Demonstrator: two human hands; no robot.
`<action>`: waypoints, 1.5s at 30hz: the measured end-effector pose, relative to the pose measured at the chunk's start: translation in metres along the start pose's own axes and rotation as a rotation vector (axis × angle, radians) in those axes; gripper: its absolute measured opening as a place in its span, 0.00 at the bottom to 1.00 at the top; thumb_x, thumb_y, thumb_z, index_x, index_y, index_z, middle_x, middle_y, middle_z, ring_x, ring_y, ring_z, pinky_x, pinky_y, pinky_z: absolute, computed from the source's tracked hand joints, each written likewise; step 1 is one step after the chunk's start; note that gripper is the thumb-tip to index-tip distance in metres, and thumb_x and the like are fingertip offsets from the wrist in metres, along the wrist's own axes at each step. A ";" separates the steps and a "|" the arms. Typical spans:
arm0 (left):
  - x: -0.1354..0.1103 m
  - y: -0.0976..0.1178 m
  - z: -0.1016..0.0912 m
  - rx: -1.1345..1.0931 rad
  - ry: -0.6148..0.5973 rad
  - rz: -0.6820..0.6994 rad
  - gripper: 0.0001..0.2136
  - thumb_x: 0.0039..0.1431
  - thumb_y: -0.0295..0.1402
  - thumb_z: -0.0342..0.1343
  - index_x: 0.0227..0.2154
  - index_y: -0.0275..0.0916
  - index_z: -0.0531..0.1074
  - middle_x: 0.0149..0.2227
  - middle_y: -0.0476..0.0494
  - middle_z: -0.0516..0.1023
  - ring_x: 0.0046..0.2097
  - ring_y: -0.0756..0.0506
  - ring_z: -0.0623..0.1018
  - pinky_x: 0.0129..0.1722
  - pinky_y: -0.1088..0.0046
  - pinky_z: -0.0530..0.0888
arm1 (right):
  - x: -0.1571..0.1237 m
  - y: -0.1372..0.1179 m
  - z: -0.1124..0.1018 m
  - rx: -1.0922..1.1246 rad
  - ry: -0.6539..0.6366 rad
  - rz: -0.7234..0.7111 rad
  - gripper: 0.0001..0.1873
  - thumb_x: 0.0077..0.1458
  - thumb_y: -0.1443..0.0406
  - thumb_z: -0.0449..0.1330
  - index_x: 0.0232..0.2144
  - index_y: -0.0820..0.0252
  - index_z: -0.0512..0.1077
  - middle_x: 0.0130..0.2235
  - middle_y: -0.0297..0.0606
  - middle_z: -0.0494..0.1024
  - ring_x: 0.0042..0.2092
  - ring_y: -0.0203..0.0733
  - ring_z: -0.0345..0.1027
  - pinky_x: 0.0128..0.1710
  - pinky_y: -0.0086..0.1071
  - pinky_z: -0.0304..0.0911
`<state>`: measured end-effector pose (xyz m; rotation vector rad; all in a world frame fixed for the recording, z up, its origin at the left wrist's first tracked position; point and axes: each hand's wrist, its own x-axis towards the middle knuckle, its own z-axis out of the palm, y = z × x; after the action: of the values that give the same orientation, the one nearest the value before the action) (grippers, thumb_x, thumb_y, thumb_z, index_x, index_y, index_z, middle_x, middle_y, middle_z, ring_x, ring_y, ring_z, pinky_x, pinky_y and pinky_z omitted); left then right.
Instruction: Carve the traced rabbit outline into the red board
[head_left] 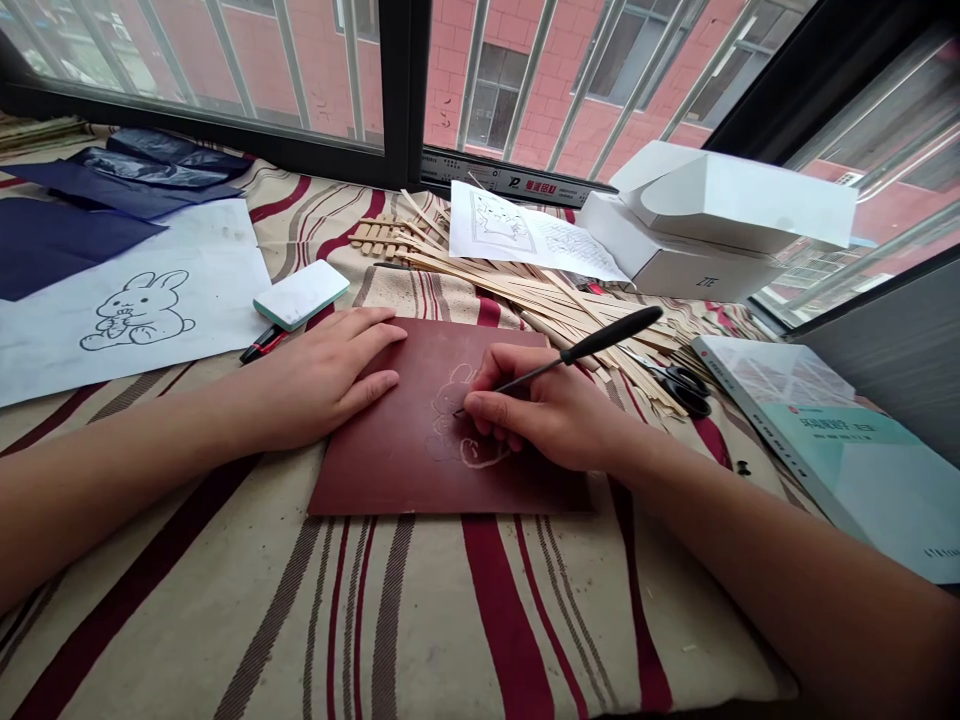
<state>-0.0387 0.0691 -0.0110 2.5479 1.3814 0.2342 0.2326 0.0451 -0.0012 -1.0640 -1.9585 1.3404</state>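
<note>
A reddish-brown board (390, 470) lies flat in front of me, with a rabbit outline (480, 455) partly cut in pale lines. Pinched in my right hand (540, 400) is a carving tool (611, 335) with a black handle and thin metal shaft; its tip meets the board within the outline. My left hand (322, 375) rests on the board's upper left edge, fingers stretched out and holding nothing. Just beyond it are a white eraser-like block (301, 294) and a black-and-red pen (262, 343). On the left, a paper sheet (210, 345) carries a drawn rabbit.
Dark blue sheets (67, 240) overlap the drawing. Thin wooden strips (517, 290) and a printed paper (517, 230) lie behind the board. Black-handled scissors (682, 388), a book (832, 440) and a white box (697, 270) stand right. A striped cloth (427, 620) covers the surface beneath a barred window.
</note>
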 end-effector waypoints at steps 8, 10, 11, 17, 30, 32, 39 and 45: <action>0.000 0.001 0.000 0.003 -0.009 -0.005 0.35 0.70 0.53 0.38 0.67 0.33 0.67 0.74 0.30 0.61 0.75 0.31 0.61 0.77 0.46 0.58 | -0.002 -0.003 -0.003 0.009 -0.003 0.013 0.10 0.62 0.62 0.64 0.31 0.60 0.69 0.26 0.32 0.76 0.23 0.30 0.66 0.21 0.26 0.64; -0.001 0.001 0.000 0.004 -0.009 -0.002 0.34 0.70 0.53 0.38 0.67 0.33 0.67 0.75 0.31 0.60 0.75 0.31 0.60 0.77 0.47 0.58 | -0.002 -0.004 -0.003 0.010 -0.008 0.019 0.10 0.62 0.62 0.64 0.31 0.59 0.69 0.26 0.32 0.76 0.23 0.30 0.66 0.21 0.26 0.64; -0.001 0.001 0.000 0.004 -0.010 -0.001 0.34 0.70 0.53 0.38 0.67 0.34 0.67 0.75 0.31 0.60 0.76 0.31 0.60 0.77 0.47 0.57 | -0.002 -0.004 -0.003 0.009 -0.007 0.026 0.10 0.62 0.62 0.65 0.31 0.59 0.69 0.26 0.32 0.76 0.22 0.30 0.66 0.21 0.26 0.63; -0.001 -0.001 0.002 0.012 -0.006 0.010 0.34 0.70 0.52 0.38 0.67 0.33 0.67 0.75 0.30 0.60 0.76 0.31 0.60 0.77 0.45 0.57 | -0.003 -0.004 -0.004 -0.005 -0.010 0.065 0.11 0.61 0.61 0.66 0.30 0.59 0.69 0.26 0.32 0.76 0.21 0.29 0.64 0.20 0.25 0.60; -0.001 -0.001 0.001 0.014 -0.002 0.006 0.34 0.71 0.53 0.38 0.67 0.34 0.67 0.75 0.30 0.60 0.75 0.31 0.61 0.76 0.45 0.58 | -0.004 -0.002 -0.004 0.066 -0.029 0.044 0.12 0.61 0.61 0.67 0.30 0.60 0.69 0.26 0.33 0.76 0.23 0.29 0.64 0.20 0.24 0.61; -0.001 -0.001 0.001 0.014 -0.005 0.006 0.34 0.71 0.53 0.37 0.67 0.33 0.67 0.75 0.30 0.60 0.75 0.31 0.60 0.76 0.45 0.58 | -0.003 -0.002 -0.003 0.095 -0.022 0.046 0.14 0.61 0.60 0.68 0.30 0.60 0.69 0.26 0.33 0.76 0.23 0.30 0.65 0.21 0.25 0.63; 0.000 -0.001 0.002 0.011 0.000 0.012 0.34 0.71 0.52 0.38 0.67 0.34 0.67 0.75 0.31 0.60 0.75 0.32 0.60 0.77 0.46 0.57 | 0.002 -0.003 0.002 0.122 -0.005 0.051 0.15 0.58 0.59 0.72 0.31 0.61 0.71 0.27 0.32 0.77 0.24 0.30 0.67 0.21 0.23 0.64; 0.000 -0.003 0.003 0.011 -0.003 0.023 0.33 0.71 0.52 0.38 0.67 0.35 0.67 0.75 0.31 0.60 0.75 0.32 0.61 0.76 0.45 0.58 | 0.003 -0.004 0.002 0.080 -0.015 0.027 0.14 0.60 0.59 0.70 0.31 0.61 0.71 0.27 0.33 0.78 0.24 0.30 0.68 0.21 0.23 0.64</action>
<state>-0.0403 0.0705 -0.0143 2.5732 1.3574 0.2265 0.2279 0.0458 0.0012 -1.0484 -1.8908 1.4327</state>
